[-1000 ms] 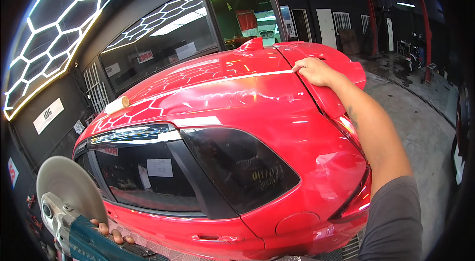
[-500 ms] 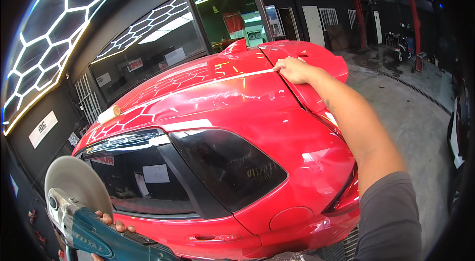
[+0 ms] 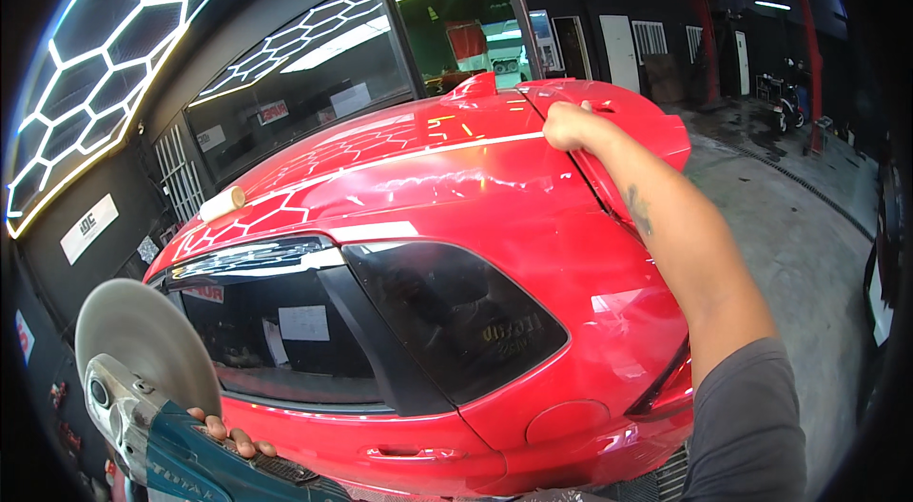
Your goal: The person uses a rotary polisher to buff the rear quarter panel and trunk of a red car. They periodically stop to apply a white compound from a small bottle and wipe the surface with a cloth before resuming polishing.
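My left hand (image 3: 231,434) grips a teal and silver power polisher (image 3: 181,450) at the lower left, fingers wrapped over its body. The polisher's round, pale grey pad (image 3: 143,336) faces the side of a red car (image 3: 590,350), apart from it. With the arm stretched out, my right hand (image 3: 573,126) is closed at the rear edge of the roof, by the gap to the tailgate spoiler. A thin whitish strip (image 3: 456,146) along the roof edge runs up to these fingers; whatever they hold is hidden. A cream-coloured roll (image 3: 222,204) lies on the roof's front part.
A red roof fin (image 3: 473,86) rises beyond my right hand. Dark side windows (image 3: 456,317) fill the car's near side. Behind the car stands a glazed wall (image 3: 304,88); a motorbike (image 3: 787,107) is parked far right on the concrete floor (image 3: 761,207).
My right hand has turned and closed more into a fist at the roof edge. The view has shifted slightly, moving the car a little to the right. My left hand still grips the polisher.
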### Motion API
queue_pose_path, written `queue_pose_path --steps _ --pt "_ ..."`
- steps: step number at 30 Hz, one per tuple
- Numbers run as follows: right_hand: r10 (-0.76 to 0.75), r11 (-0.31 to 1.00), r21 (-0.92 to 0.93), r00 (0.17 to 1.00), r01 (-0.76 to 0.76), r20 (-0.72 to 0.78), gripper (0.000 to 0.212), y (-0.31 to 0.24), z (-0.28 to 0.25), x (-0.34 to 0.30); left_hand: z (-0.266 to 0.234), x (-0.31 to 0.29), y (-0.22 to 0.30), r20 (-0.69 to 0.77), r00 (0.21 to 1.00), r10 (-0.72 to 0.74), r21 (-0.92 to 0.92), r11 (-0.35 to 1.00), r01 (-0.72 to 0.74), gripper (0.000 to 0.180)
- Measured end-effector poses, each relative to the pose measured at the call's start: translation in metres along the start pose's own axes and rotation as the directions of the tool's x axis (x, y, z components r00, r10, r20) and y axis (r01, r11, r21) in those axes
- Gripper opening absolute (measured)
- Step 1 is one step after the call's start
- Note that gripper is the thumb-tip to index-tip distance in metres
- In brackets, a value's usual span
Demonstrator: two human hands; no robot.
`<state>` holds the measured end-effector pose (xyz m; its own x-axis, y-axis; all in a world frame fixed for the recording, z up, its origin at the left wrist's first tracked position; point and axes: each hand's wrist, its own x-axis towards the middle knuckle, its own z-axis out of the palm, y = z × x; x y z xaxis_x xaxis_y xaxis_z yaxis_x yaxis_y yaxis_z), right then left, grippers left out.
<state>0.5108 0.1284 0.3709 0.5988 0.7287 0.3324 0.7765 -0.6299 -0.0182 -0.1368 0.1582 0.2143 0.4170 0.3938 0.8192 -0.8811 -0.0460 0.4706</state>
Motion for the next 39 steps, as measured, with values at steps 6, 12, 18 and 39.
queue_pose_path --steps 6,12,18,39 --pt "-0.216 0.965 -0.122 0.967 0.233 0.137 0.032 -0.012 -0.019 0.003 0.001 0.007 -0.005 -0.097 0.994 0.044 0.178 0.984 -0.026 0.118" --pt "-0.071 0.933 0.333 0.978 0.135 -0.198 0.045 0.040 0.014 0.007 0.009 0.018 -0.019 -0.143 0.989 0.031 0.248 0.969 0.005 0.106" --pt "-0.116 0.992 0.028 0.985 0.121 -0.130 0.040 0.016 0.018 -0.012 0.017 0.021 -0.017 -0.080 0.996 0.050 0.202 0.979 -0.033 0.107" --pt "-0.422 0.778 0.154 0.690 0.608 -0.588 0.026 0.029 -0.083 0.051 0.052 -0.077 0.063 -0.154 0.871 0.467 0.574 0.760 -0.306 0.110"
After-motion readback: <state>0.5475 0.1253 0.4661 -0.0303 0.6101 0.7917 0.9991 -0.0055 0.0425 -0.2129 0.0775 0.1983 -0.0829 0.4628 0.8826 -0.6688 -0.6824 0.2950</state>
